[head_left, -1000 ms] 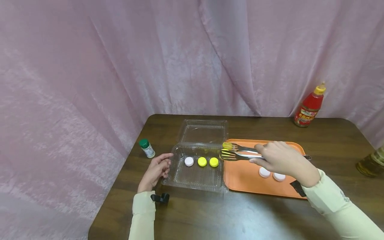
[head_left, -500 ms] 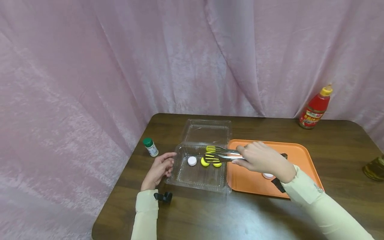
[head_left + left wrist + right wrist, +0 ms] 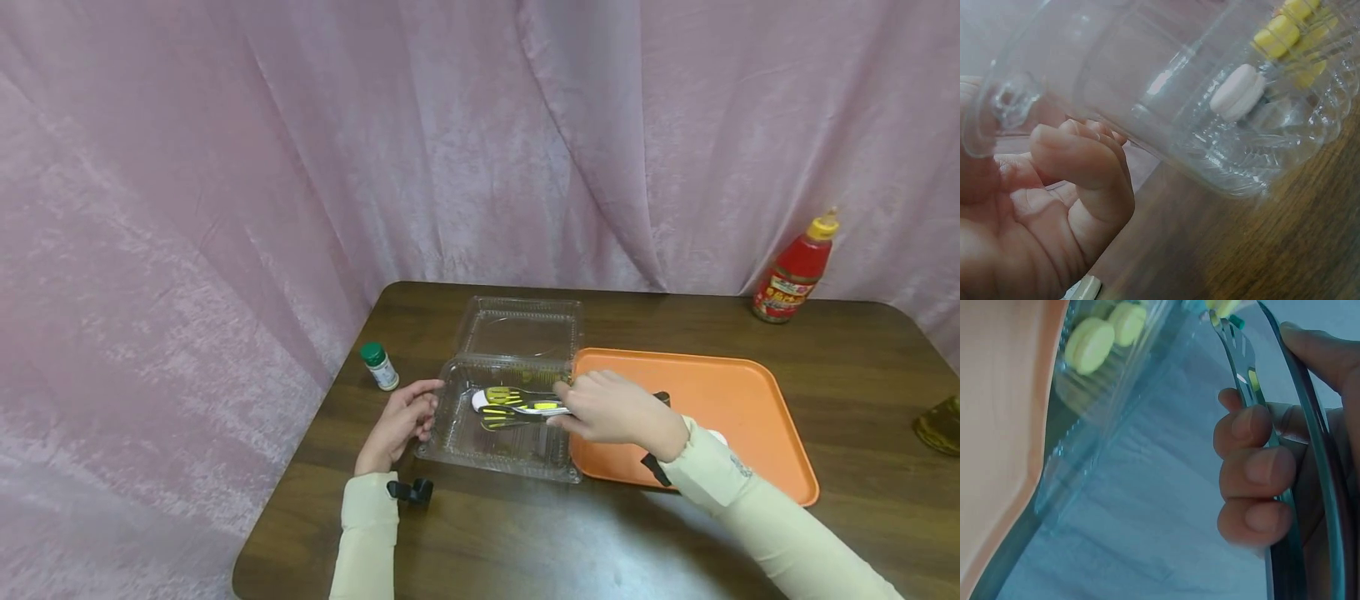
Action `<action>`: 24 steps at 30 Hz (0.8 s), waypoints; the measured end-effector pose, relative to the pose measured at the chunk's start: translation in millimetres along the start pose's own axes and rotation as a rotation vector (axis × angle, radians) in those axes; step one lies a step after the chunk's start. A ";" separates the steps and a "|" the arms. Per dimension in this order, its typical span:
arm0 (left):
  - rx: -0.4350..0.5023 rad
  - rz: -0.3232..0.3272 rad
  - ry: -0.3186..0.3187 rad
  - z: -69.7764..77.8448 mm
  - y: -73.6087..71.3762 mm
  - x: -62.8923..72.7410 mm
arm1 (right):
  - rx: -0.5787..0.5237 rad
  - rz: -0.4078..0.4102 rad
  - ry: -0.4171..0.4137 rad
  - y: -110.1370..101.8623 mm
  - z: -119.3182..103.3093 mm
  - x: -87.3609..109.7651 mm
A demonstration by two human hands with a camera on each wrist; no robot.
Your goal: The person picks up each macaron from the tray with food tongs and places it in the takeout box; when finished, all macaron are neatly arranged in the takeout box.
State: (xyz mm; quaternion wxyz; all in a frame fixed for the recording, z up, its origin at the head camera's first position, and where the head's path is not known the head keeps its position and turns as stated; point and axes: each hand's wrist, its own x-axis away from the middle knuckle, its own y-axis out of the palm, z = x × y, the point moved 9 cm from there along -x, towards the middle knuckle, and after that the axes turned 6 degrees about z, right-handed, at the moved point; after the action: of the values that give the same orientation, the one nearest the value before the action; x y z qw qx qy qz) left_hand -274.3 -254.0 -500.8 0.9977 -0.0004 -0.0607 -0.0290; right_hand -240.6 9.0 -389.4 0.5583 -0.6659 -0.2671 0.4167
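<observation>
My right hand (image 3: pixel 615 410) grips a pair of slotted tongs (image 3: pixel 1244 369) over the clear plastic container (image 3: pixel 495 463). A yellow macaron (image 3: pixel 1225 307) shows at the tong tips in the right wrist view. Inside the container are a white macaron (image 3: pixel 1239 92) and two yellow macarons (image 3: pixel 1090 347) in a row; from the head view the tongs partly cover them. My left hand (image 3: pixel 397 423) holds the container's left rim, its fingers curled at the edge.
The container's lid (image 3: pixel 519 333) lies open behind it. An orange tray (image 3: pixel 750 417) stands to the right, with a white macaron (image 3: pixel 718 437) partly hidden by the right sleeve. A green-capped shaker (image 3: pixel 380 367), a red sauce bottle (image 3: pixel 795 271) and a dark yellowish bottle (image 3: pixel 941 425) stand around.
My right hand has carried the tongs left from the tray's edge to over the container, close by the white macaron. The left hand stays at the rim. The view has shifted slightly.
</observation>
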 end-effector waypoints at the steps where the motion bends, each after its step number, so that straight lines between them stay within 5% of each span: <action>1: -0.001 0.002 -0.001 -0.5 -0.2 -0.4 | 0.013 0.003 -0.013 2.4 -2.2 -2.2; 8: -0.003 0.011 -0.011 -2.7 0.0 -1.0 | 0.101 0.025 -0.090 16.8 -18.1 -16.3; 24: 0.003 0.006 -0.007 -3.2 -0.6 -1.0 | 0.163 0.037 -0.123 39.3 -28.1 -30.9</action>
State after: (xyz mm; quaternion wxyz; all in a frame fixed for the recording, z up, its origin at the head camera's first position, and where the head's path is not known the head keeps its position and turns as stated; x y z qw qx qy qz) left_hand -274.9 -254.6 -504.1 0.9976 0.0010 -0.0641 -0.0258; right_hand -236.7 -40.1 -418.6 0.5852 -0.5964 -0.2536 0.4874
